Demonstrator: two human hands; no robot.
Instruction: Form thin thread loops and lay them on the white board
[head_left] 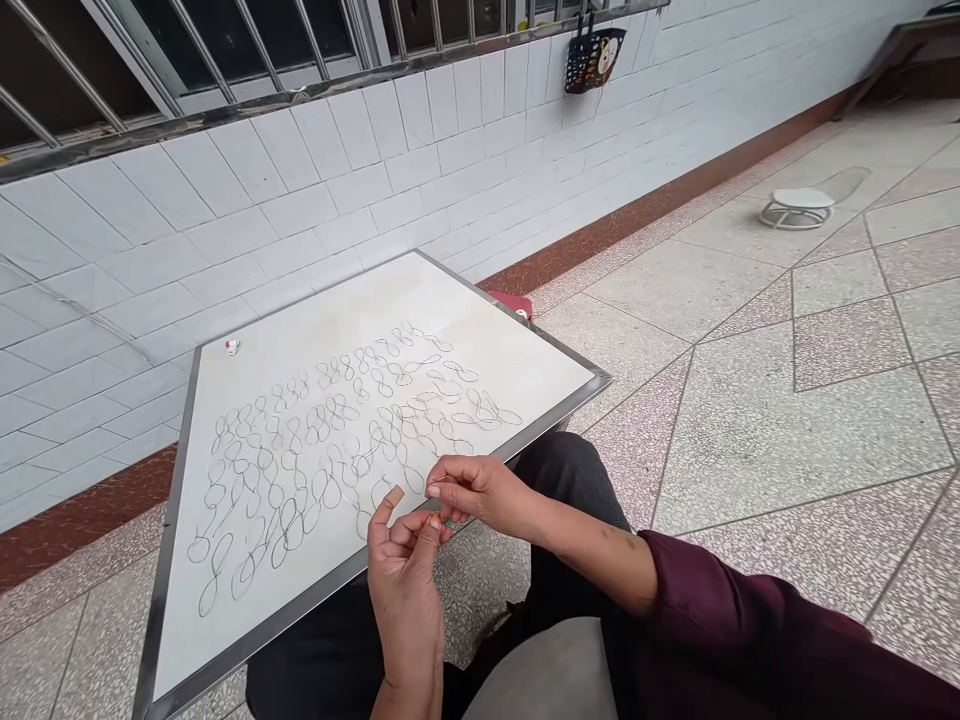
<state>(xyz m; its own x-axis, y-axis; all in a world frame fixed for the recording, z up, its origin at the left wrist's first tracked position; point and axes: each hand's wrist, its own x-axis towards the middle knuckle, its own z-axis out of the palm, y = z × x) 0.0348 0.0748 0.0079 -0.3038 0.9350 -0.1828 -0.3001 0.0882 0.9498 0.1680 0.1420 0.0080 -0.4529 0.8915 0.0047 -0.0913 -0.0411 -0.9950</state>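
Many thin dark wire or thread loops point(300, 490), several shaped like figure eights, lie in rows on a white board point(360, 295) with a metal rim. My left hand point(409, 565) is at the board's near edge, thumb and fingertips pinched on something small, orange and green, too small to name. A tan wrap covers its raised index fingertip. Close above and to the right, my right hand point(476, 490) has its thumb and index finger pressed together; what they hold, if anything, is too small to make out.
A small red and white item point(232, 347) sits at the board's far left corner. Behind is a tiled wall point(322, 220) with a hanging black basket point(592, 60). A low round seat point(801, 200) stands on the floor at right.
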